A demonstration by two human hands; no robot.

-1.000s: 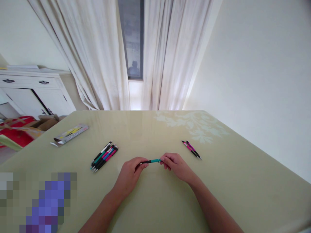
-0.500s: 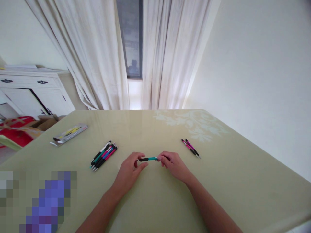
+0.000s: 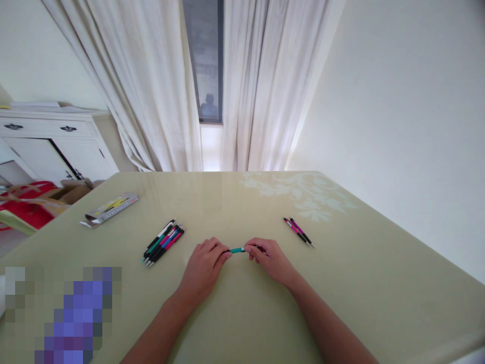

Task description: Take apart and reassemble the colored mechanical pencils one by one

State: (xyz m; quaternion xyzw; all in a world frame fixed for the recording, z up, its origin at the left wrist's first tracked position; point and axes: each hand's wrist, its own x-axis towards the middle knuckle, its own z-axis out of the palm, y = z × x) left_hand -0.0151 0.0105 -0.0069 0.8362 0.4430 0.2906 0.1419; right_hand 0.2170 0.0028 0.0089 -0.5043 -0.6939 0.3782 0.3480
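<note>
Since half a second ago, the left hand has closed its fingers: they stood parted around the dark end of the green pen, and now thumb and fingertips meet over that part, so less of the barrel shows. The right hand pinches the opposite end between thumb and forefinger, its other fingers curled underneath, with a bit of the pen's dark end just visible behind them. Only a short green stretch lies bare between the two hands, the pen running roughly from nine o'clock to three o'clock, above or at the worktop; whether it touches the surface I cannot tell. Taking the held pen as the middle of the dial, a bunch of pens in black, white, green, blue and pink lies close together at nine o'clock, near the left hand. Two pink-and-black pens lie side by side, a little short of three o'clock, beyond the right hand. Farther off, between nine and ten o'clock, rests an opened cardboard box with yellow on its face, its flap toward the worktop's left edge.
</note>
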